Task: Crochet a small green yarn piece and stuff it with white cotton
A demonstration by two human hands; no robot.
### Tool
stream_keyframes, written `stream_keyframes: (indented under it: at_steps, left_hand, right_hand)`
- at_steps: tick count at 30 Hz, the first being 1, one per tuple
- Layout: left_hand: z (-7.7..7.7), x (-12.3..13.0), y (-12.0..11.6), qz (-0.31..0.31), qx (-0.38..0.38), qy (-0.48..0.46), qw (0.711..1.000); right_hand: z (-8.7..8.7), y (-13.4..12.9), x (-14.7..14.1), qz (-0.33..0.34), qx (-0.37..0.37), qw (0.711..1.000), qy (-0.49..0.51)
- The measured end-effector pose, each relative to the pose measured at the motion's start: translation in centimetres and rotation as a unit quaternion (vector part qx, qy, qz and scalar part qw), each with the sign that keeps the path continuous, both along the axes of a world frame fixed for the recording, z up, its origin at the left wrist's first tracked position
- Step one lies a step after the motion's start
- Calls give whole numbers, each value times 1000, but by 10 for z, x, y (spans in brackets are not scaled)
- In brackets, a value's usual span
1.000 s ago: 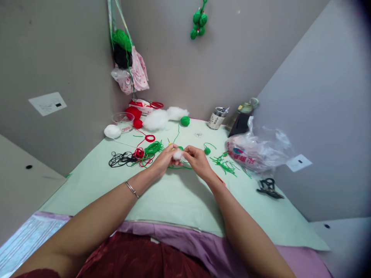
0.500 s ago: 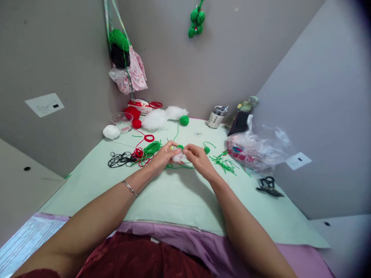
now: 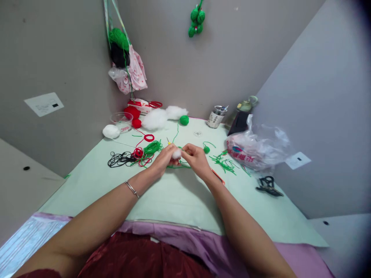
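Note:
Over the middle of the pale green table [image 3: 171, 200], my left hand [image 3: 164, 159] has its fingers closed on a small tuft of white stuffing [image 3: 176, 154]. My right hand [image 3: 194, 156] meets it from the right, fingertips pinched at the tuft's edge. A bit of green shows between the two hands, partly hidden by the fingers. The yellow end of a thin tool [image 3: 169, 143] sticks up by my left fingertips. Green yarn runs under the hands. An orange-red strip [image 3: 218, 177] lies partly beneath my right forearm.
Tangled black yarn [image 3: 120, 159] and green yarn [image 3: 152, 146] lie left. White stuffing [image 3: 155, 119], a green ball [image 3: 184, 120] and a pen tin [image 3: 216, 117] stand behind. Cut green strands [image 3: 225, 164], a plastic bag [image 3: 255, 148] and a black claw clip [image 3: 269, 187] are right.
The white tuft has shifted up between my fingers and covers more of the green piece. My left hand has turned slightly. The orange-red strip now shows beside my right forearm.

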State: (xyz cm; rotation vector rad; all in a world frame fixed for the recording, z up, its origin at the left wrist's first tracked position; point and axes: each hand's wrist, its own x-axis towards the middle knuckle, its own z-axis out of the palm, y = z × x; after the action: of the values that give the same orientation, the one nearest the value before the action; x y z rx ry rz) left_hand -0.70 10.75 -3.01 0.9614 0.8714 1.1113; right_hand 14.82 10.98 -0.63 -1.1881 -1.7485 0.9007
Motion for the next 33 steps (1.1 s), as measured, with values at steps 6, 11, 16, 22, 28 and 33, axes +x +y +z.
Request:
stream_keyframes:
  at_steps: [6, 11, 16, 22, 28, 33]
  left_hand:
    - [10, 2, -3, -27, 34, -51, 998]
    - [13, -1, 0, -37, 46, -39, 997]
    - [8, -3, 3, -5, 52, -22, 998]
    - [1, -3, 9, 89, 90, 20, 992]
    - [7, 2, 1, 106, 132, 36, 985]
    - [16, -1, -6, 54, 128, 31, 990]
  right_hand:
    - [-4, 10, 8, -35, -16, 999, 38]
    - [1, 8, 9, -24, -16, 999, 38]
    - [12, -3, 7, 16, -5, 1000, 13]
    - [13, -16, -7, 47, -18, 999, 1]
    - [4, -6, -10, -7, -42, 999, 32]
    - [-1, 3, -1, -61, -23, 997, 34]
